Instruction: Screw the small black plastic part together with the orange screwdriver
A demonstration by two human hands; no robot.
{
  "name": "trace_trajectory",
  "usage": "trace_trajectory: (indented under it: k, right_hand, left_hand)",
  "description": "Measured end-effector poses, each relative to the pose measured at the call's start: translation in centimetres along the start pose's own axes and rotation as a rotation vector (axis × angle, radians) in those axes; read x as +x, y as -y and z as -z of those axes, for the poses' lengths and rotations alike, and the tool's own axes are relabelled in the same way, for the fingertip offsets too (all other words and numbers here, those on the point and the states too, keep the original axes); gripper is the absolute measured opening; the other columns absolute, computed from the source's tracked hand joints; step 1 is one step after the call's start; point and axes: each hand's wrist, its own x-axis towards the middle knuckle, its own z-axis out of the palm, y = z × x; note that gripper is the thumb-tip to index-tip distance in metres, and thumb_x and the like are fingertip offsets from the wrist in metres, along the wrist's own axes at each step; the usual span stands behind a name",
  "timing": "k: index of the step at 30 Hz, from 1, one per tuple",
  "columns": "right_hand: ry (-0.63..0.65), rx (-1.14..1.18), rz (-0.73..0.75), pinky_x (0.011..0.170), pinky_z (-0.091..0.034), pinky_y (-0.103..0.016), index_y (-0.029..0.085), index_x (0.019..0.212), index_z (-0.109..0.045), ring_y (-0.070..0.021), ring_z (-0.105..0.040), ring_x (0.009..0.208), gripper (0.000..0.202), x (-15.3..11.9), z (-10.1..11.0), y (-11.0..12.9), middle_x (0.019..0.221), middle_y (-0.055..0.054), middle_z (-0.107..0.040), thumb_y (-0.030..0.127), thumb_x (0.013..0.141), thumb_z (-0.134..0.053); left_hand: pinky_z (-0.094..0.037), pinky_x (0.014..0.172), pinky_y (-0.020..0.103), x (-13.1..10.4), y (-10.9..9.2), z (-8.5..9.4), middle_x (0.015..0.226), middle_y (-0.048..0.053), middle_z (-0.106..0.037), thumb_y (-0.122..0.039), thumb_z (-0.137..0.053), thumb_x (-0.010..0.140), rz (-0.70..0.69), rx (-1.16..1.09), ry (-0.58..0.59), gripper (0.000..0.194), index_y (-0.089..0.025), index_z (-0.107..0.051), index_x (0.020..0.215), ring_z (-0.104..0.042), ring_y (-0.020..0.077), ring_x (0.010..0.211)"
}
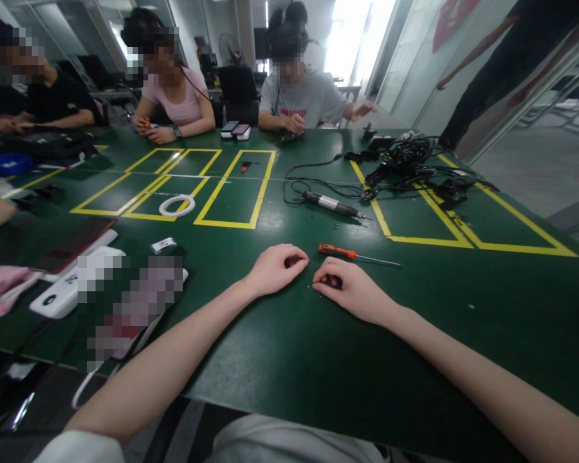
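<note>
My left hand (277,267) rests low over the green table (270,347), its fingers curled and the thumb meeting the fingertips. Whatever it pinches, if anything, is hidden. Close to its right, my right hand (350,289) is also closed in a pinch near the tabletop. Tiny bits (320,296) lie just below those fingertips, too small to name. A screwdriver (336,251) with an orange and black handle lies just beyond my right hand, its shaft pointing right. Farther back lies a corded, pen-shaped power tool (335,204), black and silver.
A white tape roll (177,206) lies among yellow tape outlines (226,224). Black cables (410,161) are heaped at the back right. Phones and a white power bank (72,286) lie at left. Several people sit around the table; another person (502,64) stands at the right.
</note>
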Motion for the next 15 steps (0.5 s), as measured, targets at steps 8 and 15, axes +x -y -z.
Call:
trace_trajectory:
  k: [8,15]
  right_hand:
    - [0.079,-0.063,0.074,0.073,-0.052,-0.03,0.019,0.089,-0.067,-0.0182,-0.063,0.078,0.013,0.4,0.2,-0.1,0.093,-0.005,-0.064,0.011,0.098,-0.063]
    - [0.063,-0.087,0.086,0.074,-0.054,-0.032,0.022,0.094,-0.056,-0.0213,-0.065,0.079,0.012,-0.8,1.3,0.4,0.089,-0.006,-0.067,0.017,0.102,-0.05]
  left_hand:
    - [-0.051,0.076,0.028,0.0,-0.1,0.0,0.095,0.003,-0.079,-0.027,-0.064,0.097,-0.004,-0.002,0.002,0.016,-0.019,-0.079,0.099,-0.068,0.0165,0.084]
    - [-0.05,0.078,0.029,0.1,0.1,-0.1,0.095,0.003,-0.078,-0.026,-0.065,0.098,-0.005,0.003,0.002,0.016,-0.019,-0.079,0.098,-0.068,0.0166,0.085]
